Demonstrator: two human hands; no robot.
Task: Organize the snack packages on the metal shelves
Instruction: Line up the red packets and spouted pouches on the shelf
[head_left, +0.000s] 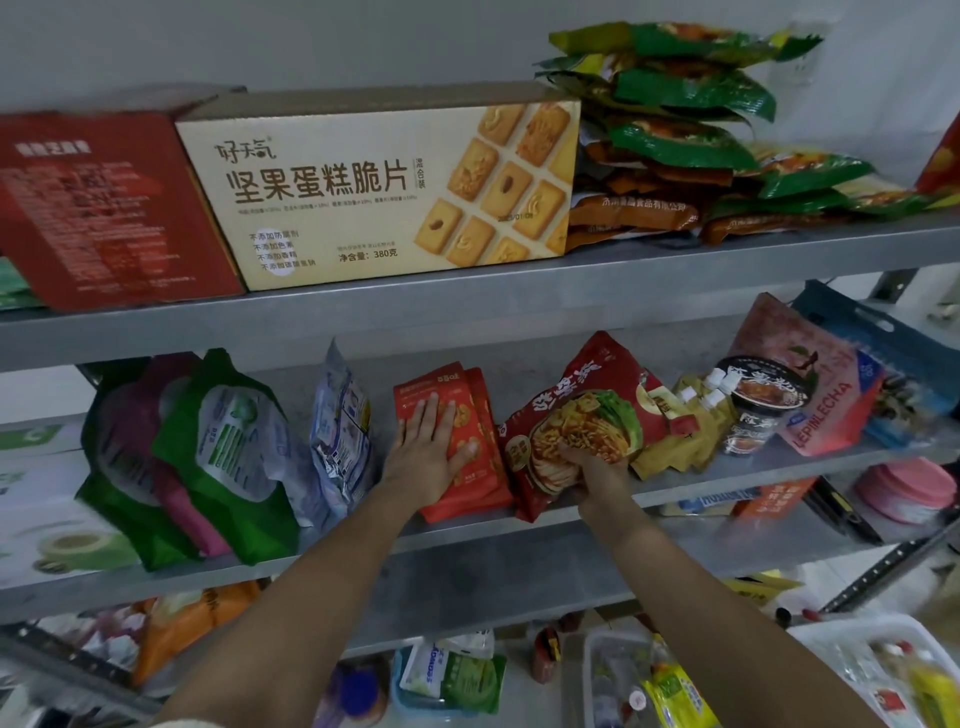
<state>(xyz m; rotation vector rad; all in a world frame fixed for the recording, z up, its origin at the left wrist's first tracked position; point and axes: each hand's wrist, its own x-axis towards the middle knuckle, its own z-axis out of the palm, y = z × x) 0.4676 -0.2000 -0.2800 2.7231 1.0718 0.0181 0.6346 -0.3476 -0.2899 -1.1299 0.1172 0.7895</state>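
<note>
your left hand (428, 449) lies flat, fingers straight, on the stack of orange-red snack packets (480, 410). the packets lean back on the middle shelf (493, 540), near its front edge. just to their right, touching them, the red noodle bag (582, 415) stands tilted. your right hand (592, 465) grips its lower edge, fingers curled round it. left of the packets stand a silver-white pouch (340, 431) and two green bags (228, 457). right of the noodle bag are yellow-brown spouted pouches (691, 431), a black noodle cup (763, 405) and a pink pouch (810, 384). on the top shelf (519, 291) above sit a red box (104, 208), a cream biscuit box (384, 192) beside it, and a heap of green and orange packets (675, 135).
</note>
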